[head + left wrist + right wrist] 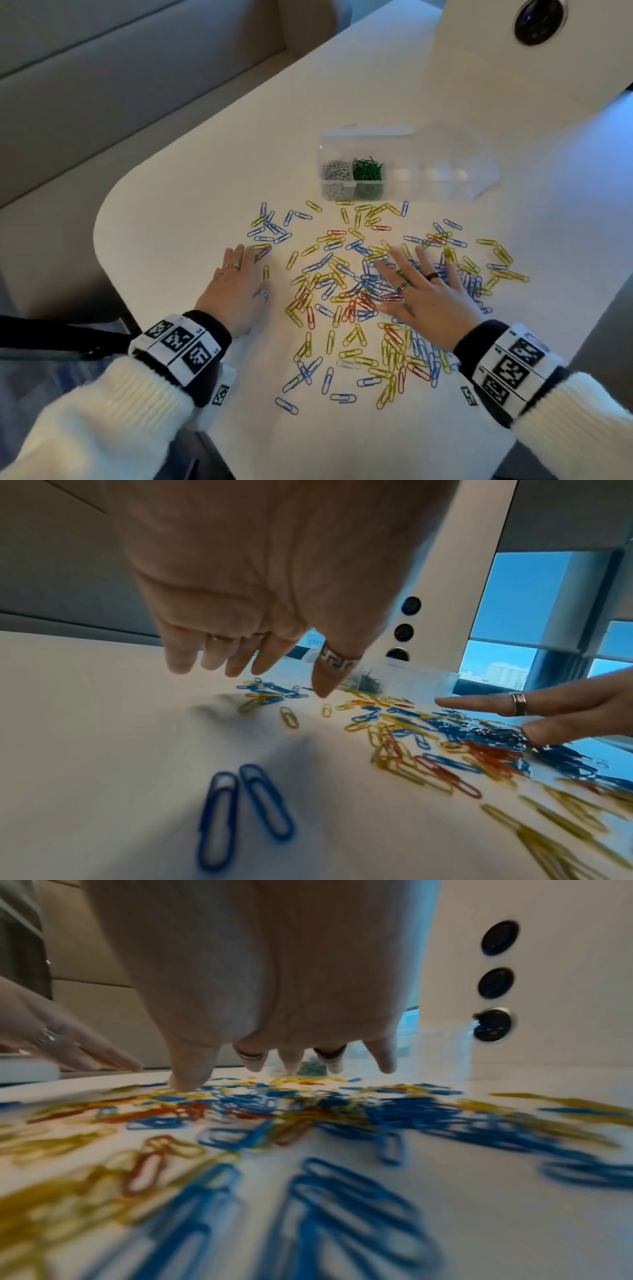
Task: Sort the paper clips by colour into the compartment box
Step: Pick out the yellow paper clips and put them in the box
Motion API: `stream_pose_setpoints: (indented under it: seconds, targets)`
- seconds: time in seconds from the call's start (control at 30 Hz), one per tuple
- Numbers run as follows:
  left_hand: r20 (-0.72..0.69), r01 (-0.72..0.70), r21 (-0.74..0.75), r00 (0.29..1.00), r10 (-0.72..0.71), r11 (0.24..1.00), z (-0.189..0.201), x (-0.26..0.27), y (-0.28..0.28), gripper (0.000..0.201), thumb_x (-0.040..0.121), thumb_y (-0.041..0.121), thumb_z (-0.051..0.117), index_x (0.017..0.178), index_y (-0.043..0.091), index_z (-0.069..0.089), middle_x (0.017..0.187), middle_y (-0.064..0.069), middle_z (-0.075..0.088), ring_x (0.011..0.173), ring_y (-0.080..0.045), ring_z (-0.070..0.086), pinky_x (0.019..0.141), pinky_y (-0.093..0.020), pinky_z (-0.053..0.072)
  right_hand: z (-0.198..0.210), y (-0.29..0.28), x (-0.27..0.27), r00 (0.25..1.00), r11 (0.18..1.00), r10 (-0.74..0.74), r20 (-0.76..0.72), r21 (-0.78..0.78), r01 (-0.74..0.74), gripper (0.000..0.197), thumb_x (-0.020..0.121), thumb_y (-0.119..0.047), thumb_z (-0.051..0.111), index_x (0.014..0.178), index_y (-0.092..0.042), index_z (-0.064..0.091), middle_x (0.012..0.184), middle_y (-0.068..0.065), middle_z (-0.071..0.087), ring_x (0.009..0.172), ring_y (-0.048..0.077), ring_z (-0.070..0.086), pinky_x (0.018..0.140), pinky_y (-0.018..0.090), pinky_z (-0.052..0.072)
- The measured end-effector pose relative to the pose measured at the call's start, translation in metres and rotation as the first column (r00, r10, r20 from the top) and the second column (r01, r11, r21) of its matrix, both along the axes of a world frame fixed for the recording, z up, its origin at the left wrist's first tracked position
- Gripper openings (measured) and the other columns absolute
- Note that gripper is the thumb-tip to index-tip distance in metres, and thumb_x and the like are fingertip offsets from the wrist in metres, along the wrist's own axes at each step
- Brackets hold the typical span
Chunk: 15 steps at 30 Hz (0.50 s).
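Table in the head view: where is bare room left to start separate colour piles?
Bare table runs left of the box, above the left hand, and along the near edge below the paper clips. Crowded: the middle, under and around the right hand, up to the box front.

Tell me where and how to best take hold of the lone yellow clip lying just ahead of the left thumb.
The yellow clip lies flat and apart from the others, long axis pointing away from the person. Come from above with the left hand and pinch its long sides, probably sliding or tipping it first, since flat wire gives little to catch.
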<state>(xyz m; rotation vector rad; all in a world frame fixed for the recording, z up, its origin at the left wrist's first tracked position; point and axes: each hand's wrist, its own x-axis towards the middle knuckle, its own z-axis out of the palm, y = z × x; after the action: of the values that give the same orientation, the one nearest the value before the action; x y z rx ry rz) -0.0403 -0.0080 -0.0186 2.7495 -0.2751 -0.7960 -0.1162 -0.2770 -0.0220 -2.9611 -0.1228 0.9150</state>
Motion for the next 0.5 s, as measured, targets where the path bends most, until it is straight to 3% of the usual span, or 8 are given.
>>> stream_pose_setpoints:
  seconds: [0.1,0.23,0.3,0.37,0.5]
  targets:
    - [-0.041,0.01,0.026,0.999,-0.009,1.0,-0.005,-0.004,0.0,0.067,0.099,0.024,0.036,0.148,0.006,-0.007,0.156,-0.011,-0.012,0.145,-0.025,-0.005,0.117,-0.034,0.009,-0.003,0.023,0.01,0.999,0.996,0.05,-0.001,0.074,-0.05,0.07,0.076,-0.066,0.001,0.134,-0.04,-0.027,0.144,-0.012,-0.035,0.136,0.021,-0.028,0.113,0.053,-0.004]
    - [-0.069,0.062,0.002,0.996,-0.061,0.998,-0.012,-0.015,-0.003,0.065,0.1,0.023,0.034,0.149,0.008,-0.006,0.157,-0.006,-0.014,0.145,-0.02,-0.004,0.116,-0.031,0.011,-0.011,0.026,0.016,0.996,0.996,0.08,-0.037,0.036,-0.079,0.079,0.07,-0.069,-0.006,0.142,-0.038,-0.018,0.151,-0.011,-0.027,0.141,0.025,-0.02,0.114,0.051,0.0]
    - [-0.02,0.04,-0.053,0.999,-0.041,0.998,-0.012,-0.014,-0.001,0.059,0.098,0.019,0.037,0.148,0.009,0.009,0.158,-0.005,0.003,0.143,-0.02,0.016,0.114,-0.033,0.025,-0.009,0.02,0.015,0.998,0.998,0.056,-0.043,0.01,-0.056,0.069,0.084,-0.065,0.006,0.144,-0.037,-0.014,0.152,-0.01,-0.025,0.142,0.026,-0.017,0.115,0.051,0.003]
    - [0.084,-0.033,-0.106,0.996,0.042,0.994,-0.009,-0.008,0.0,0.051,0.093,0.017,0.044,0.142,0.011,0.028,0.148,-0.007,0.028,0.132,-0.023,0.035,0.106,-0.035,0.035,-0.003,0.019,0.016,1.0,1.0,0.015,-0.004,0.028,-0.014,0.064,0.092,-0.059,0.018,0.147,-0.034,-0.003,0.155,-0.01,-0.016,0.143,0.026,-0.01,0.116,0.05,0.008]
    - [0.133,-0.175,-0.097,0.973,0.187,0.98,-0.009,0.008,-0.008,0.052,0.086,0.029,0.061,0.13,0.009,0.04,0.13,-0.01,0.039,0.124,-0.026,0.037,0.102,-0.033,0.034,0.008,0.044,0.033,0.981,0.991,-0.003,0.196,0.129,-0.023,0.054,0.095,-0.049,0.032,0.144,-0.026,0.027,0.151,-0.004,0.021,0.138,0.022,0.024,0.11,0.041,0.027]
